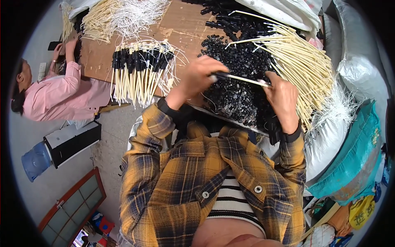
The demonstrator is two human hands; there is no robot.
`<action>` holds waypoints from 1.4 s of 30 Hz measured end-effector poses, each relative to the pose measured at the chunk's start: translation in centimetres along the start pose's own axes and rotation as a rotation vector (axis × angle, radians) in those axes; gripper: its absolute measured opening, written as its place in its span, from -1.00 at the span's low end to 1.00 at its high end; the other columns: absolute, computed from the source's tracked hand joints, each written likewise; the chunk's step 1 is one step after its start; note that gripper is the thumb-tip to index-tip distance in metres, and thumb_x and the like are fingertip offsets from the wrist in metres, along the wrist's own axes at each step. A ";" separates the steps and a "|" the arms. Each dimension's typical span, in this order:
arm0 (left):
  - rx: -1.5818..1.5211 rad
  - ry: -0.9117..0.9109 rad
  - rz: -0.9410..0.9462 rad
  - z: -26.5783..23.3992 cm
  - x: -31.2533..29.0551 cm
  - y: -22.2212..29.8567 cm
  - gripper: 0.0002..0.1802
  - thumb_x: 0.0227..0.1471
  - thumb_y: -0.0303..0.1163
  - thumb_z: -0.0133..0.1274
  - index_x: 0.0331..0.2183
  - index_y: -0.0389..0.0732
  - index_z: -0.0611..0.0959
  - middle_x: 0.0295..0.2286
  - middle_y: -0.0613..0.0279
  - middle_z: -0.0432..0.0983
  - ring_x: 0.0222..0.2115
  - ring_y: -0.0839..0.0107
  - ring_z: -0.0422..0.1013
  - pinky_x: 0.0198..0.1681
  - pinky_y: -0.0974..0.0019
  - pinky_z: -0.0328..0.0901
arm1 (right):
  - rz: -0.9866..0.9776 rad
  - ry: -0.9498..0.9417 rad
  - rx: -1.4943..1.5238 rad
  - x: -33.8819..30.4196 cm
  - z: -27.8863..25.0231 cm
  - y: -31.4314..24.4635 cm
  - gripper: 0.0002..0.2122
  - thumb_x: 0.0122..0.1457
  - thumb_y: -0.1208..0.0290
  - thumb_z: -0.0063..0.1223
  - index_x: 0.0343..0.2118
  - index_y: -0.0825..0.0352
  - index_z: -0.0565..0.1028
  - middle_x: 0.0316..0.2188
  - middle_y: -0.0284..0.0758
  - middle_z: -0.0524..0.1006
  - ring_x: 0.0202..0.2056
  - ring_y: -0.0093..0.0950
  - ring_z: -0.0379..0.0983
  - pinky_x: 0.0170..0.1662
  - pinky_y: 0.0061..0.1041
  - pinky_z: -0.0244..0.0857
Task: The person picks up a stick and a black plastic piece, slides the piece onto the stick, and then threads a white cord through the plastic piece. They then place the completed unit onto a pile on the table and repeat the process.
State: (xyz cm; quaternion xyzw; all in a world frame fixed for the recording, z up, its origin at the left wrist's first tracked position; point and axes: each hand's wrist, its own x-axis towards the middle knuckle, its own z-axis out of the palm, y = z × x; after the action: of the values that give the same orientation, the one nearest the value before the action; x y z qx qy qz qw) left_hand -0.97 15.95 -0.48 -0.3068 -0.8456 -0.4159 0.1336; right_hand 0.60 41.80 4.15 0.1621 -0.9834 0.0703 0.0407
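Observation:
Over a heap of small shiny black plastic pieces [240, 96], I hold one thin cream cable [247, 80] between my hands. My left hand [201, 76], slightly blurred, is closed round a black plastic fitting [221, 75] at the cable's left end. My right hand [282, 96] pinches the cable's white right end between thumb and fingers. To the left lies a row of cream cables with black fittings [140, 61], their thin white wires spread about. A thick bundle of cream cables [304, 64] rests on the right, partly behind my right hand.
The brown table [183, 24] carries larger black tubular parts [236, 24] at the back and more cream cables [96, 20] with white wires at the far left. White sacks [329, 140] and a teal sack [354, 156] crowd the right. A person in pink [57, 92] works at the left.

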 end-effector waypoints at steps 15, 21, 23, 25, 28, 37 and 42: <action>-0.635 -0.121 -0.766 2.2 0.4 2.3 -0.76 -0.08 -0.55 0.17 -0.27 -0.25 0.65 -0.51 0.43 0.53 -0.45 0.72 0.37 -0.39 0.61 0.27 | -0.220 0.062 0.622 -0.2 4.2 -3.9 -0.85 0.02 0.47 0.22 -0.32 0.31 0.56 -0.56 -0.31 0.49 -0.59 -0.55 0.43 -0.53 -0.55 0.27; -0.269 -0.185 -0.551 0.9 0.2 2.1 -0.70 -0.15 -0.55 0.11 -0.25 -0.22 0.61 -0.45 0.23 0.55 -0.42 0.40 0.46 -0.34 0.35 0.32 | -0.085 0.130 0.712 -0.6 4.6 -4.1 -0.90 0.01 0.52 0.19 -0.37 0.30 0.57 -0.68 -0.31 0.47 -0.68 -0.56 0.40 -0.57 -0.58 0.27; -0.051 -0.129 -0.388 1.2 -0.6 1.5 -0.62 -0.17 -0.53 0.07 -0.19 -0.14 0.56 -0.34 0.15 0.55 -0.29 0.06 0.46 -0.26 0.09 0.34 | -0.041 0.210 0.693 -0.5 4.2 -4.2 -0.89 0.00 0.55 0.16 -0.37 0.29 0.58 -0.75 -0.37 0.39 -0.72 -0.60 0.33 -0.61 -0.61 0.22; -0.032 -0.156 -0.356 1.2 -1.1 0.9 -0.62 -0.17 -0.54 0.06 -0.19 -0.12 0.57 -0.35 0.16 0.54 -0.29 0.09 0.46 -0.27 0.09 0.34 | -0.042 0.215 0.701 -0.5 4.1 -4.2 -0.89 0.00 0.56 0.16 -0.37 0.29 0.58 -0.75 -0.37 0.38 -0.72 -0.61 0.31 -0.61 -0.61 0.20; -0.036 -0.235 -0.343 0.8 -0.7 1.2 -0.60 -0.16 -0.57 0.06 -0.16 -0.13 0.56 -0.34 0.13 0.53 -0.27 0.10 0.46 -0.24 0.12 0.34 | -0.038 0.216 0.694 -0.3 4.2 -4.2 -0.90 0.00 0.56 0.16 -0.38 0.28 0.58 -0.76 -0.39 0.36 -0.72 -0.63 0.29 -0.62 -0.62 0.18; -0.009 -0.303 -0.308 1.2 -0.4 2.3 -0.64 -0.15 -0.55 0.06 -0.20 -0.11 0.56 -0.37 0.13 0.53 -0.27 0.09 0.47 -0.27 0.09 0.34 | -0.045 0.137 0.764 -0.3 5.1 -4.4 -0.90 0.05 0.54 0.11 -0.34 0.33 0.55 -0.70 -0.32 0.42 -0.69 -0.50 0.37 -0.58 -0.56 0.23; -0.161 -0.510 -0.449 0.8 0.7 2.5 -0.70 -0.19 -0.54 0.12 -0.29 -0.12 0.56 -0.46 0.17 0.52 -0.36 0.15 0.47 -0.35 0.14 0.32 | -0.231 0.020 0.707 -0.5 4.3 -4.3 -0.86 0.12 0.52 0.07 -0.24 0.34 0.48 -0.52 -0.19 0.53 -0.52 -0.25 0.51 -0.48 -0.42 0.35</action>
State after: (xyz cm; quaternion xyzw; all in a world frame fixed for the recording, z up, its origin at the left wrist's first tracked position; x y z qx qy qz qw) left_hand 0.12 18.02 0.90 -0.2167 -0.8627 -0.4101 -0.2015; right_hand 2.22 37.22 0.40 0.2754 -0.8732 0.4021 -0.0006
